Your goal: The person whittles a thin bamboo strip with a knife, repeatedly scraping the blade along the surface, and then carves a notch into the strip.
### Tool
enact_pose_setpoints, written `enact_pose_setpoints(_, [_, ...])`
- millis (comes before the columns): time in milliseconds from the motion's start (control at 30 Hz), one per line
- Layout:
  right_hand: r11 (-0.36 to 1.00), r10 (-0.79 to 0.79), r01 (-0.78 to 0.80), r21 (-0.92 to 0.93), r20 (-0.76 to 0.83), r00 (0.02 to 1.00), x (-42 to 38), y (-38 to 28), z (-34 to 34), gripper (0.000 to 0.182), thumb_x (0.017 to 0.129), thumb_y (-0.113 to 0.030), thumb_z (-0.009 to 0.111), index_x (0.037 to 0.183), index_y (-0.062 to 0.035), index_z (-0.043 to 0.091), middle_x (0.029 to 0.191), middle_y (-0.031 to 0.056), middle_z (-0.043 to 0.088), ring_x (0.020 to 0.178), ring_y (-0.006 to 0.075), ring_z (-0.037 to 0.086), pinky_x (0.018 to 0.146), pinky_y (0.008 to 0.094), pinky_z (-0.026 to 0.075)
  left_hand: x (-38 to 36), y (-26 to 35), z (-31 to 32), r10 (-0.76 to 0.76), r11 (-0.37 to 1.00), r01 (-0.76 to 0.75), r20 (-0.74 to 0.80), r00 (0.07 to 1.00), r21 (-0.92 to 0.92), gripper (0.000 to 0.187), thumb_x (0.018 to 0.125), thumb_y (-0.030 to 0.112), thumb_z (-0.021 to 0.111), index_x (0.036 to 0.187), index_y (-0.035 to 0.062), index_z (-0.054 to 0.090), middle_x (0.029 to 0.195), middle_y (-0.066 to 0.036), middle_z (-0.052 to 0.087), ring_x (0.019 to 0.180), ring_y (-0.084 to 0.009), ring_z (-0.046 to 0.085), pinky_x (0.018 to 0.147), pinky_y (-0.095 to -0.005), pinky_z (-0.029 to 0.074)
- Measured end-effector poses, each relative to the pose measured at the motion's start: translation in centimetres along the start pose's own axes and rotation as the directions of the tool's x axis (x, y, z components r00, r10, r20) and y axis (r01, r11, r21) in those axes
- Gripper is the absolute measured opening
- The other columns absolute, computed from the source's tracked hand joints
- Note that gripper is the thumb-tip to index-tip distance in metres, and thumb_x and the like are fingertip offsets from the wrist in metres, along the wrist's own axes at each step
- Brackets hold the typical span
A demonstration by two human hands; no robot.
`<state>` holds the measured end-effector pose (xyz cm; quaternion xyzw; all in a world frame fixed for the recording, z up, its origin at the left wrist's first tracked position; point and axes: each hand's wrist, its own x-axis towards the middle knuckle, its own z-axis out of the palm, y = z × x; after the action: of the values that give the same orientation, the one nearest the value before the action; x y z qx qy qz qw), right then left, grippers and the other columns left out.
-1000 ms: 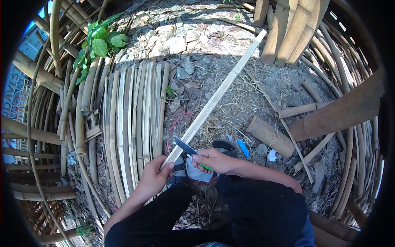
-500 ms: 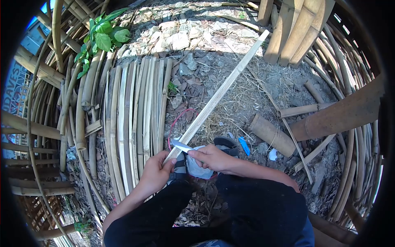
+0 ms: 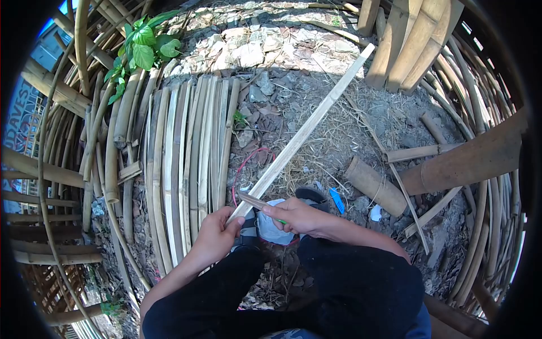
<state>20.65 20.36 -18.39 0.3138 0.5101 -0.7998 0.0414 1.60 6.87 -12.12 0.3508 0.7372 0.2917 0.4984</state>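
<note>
My left hand [image 3: 215, 233] is closed round the near end of a long, pale split bamboo strip [image 3: 305, 131]. The strip slants up and away to the right, its far tip raised near the standing bamboo posts. In my right hand [image 3: 296, 217] is a knife [image 3: 254, 200], gripped by its handle, of which a bit of green shows below the fingers. The blade lies across the strip just beyond my left fingers. Beneath the hands is a pale, whitish object [image 3: 273, 225] on the ground between my feet, partly covered by my right hand.
A row of split bamboo strips [image 3: 195, 152] lies to the left. A short thick bamboo piece [image 3: 375, 186], a blue scrap [image 3: 337, 200] and a pink cord [image 3: 240, 169] are on the ground. Bamboo posts [image 3: 415, 42] stand at the upper right, a leafy plant [image 3: 142, 48] upper left.
The knife blade has turned slightly and now looks darker, no longer catching the light. Both hands keep their hold, and the strip has barely shifted.
</note>
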Motion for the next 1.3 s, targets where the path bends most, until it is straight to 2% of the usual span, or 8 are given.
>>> enact_pose_setpoints(200, [0.997,-0.082,0.082,-0.009,-0.03,0.996,0.7,0.4,-0.7,0.056,0.101,-0.048,0.055,0.061,-0.009,0.054,0.057,-0.0016,0.046,0.053,0.0078,0.041,0.05,0.0262,0.034,-0.4,1.0,-0.1,0.013,1.0,-0.013,-0.011,1.0,0.026,0.017,0.101,0.014,0.058,0.099,-0.002,0.061,0.068,0.001,0.055,0.061,-0.0061,0.049,0.055,-0.0247,0.038])
enact_pose_setpoints(267, [0.969,-0.247,0.242,-0.058,-0.103,0.964,0.9,0.6,-1.0,0.055,0.102,-0.049,0.053,0.063,-0.0102,0.049,0.056,-0.0045,0.039,0.048,0.0041,0.031,0.043,0.0225,0.023,-0.4,1.0,-0.1,0.006,1.0,-0.006,-0.014,1.0,0.03,0.018,0.101,0.015,0.057,0.095,-0.0009,0.06,0.068,0.001,0.054,0.061,-0.0055,0.047,0.056,-0.0239,0.037])
enact_pose_setpoints(367, [0.99,-0.084,0.113,0.088,-0.282,0.956,0.5,-1.3,-4.7,0.054,0.102,-0.048,0.052,0.064,-0.01,0.049,0.055,-0.0049,0.037,0.047,0.004,0.03,0.042,0.0222,0.021,-0.6,0.2,-0.4,-0.001,1.0,0.001,-0.008,1.0,-0.015,0.018,0.101,0.016,0.057,0.094,-0.0009,0.061,0.068,0.001,0.054,0.061,-0.0055,0.047,0.056,-0.024,0.037])
enact_pose_setpoints(500, [0.998,-0.007,0.023,0.066,-0.233,0.973,-0.7,-1.9,-3.9,0.054,0.102,-0.05,0.051,0.064,-0.0104,0.049,0.056,-0.005,0.038,0.045,0.0038,0.029,0.039,0.0227,0.017,-0.5,0.9,-0.2,-0.023,1.0,0.022,0.016,1.0,0.009,0.018,0.101,0.015,0.058,0.093,-0.0006,0.06,0.068,0.002,0.053,0.06,-0.0053,0.047,0.055,-0.024,0.037])
enact_pose_setpoints(667, [0.996,-0.076,0.076,0.052,-0.006,0.997,-0.8,-0.2,-0.6,0.054,0.099,-0.05,0.057,0.064,-0.0099,0.054,0.058,-0.0041,0.044,0.049,0.0046,0.033,0.044,0.0224,0.023,-0.5,1.0,0.2,0.001,1.0,0.0,0.036,0.999,-0.018,0.018,0.101,0.015,0.058,0.093,-0.0001,0.059,0.067,0.002,0.053,0.059,-0.0048,0.046,0.053,-0.0232,0.036])
enact_pose_setpoints(733, [0.996,-0.087,0.089,0.03,-0.044,0.995,-0.6,-0.4,-3.0,0.053,0.099,-0.049,0.058,0.064,-0.01,0.054,0.058,-0.0043,0.044,0.05,0.0044,0.034,0.045,0.0222,0.024,-0.5,0.6,-0.2,-0.031,0.999,0.031,0.042,0.999,-0.014,0.019,0.101,0.014,0.058,0.109,-0.0025,0.063,0.068,0.001,0.055,0.059,-0.0051,0.049,0.052,-0.0238,0.038])
enact_pose_setpoints(1233, [0.982,-0.185,0.174,-0.068,-0.237,0.954,0.1,-0.8,-6.5,0.051,0.098,-0.047,0.061,0.067,-0.0065,0.06,0.061,-0.0009,0.052,0.055,0.0063,0.043,0.046,0.0224,0.031,-0.4,0.1,-0.5,-0.012,1.0,0.012,0.026,1.0,-0.017,0.019,0.101,0.015,0.059,0.101,-0.0031,0.062,0.066,0.002,0.054,0.058,-0.0047,0.047,0.051,-0.0233,0.036])
enact_pose_setpoints(1300, [0.981,-0.19,0.17,-0.093,-0.299,0.935,0.1,-1.0,-7.0,0.055,0.098,-0.046,0.061,0.062,-0.0046,0.061,0.057,0.0009,0.053,0.054,0.0095,0.045,0.051,0.0267,0.038,-0.7,0.5,-0.4,-0.012,1.0,0.012,0.02,1.0,-0.019,0.018,0.101,0.015,0.059,0.1,-0.0029,0.062,0.066,0.002,0.054,0.058,-0.0047,0.047,0.051,-0.0233,0.036])
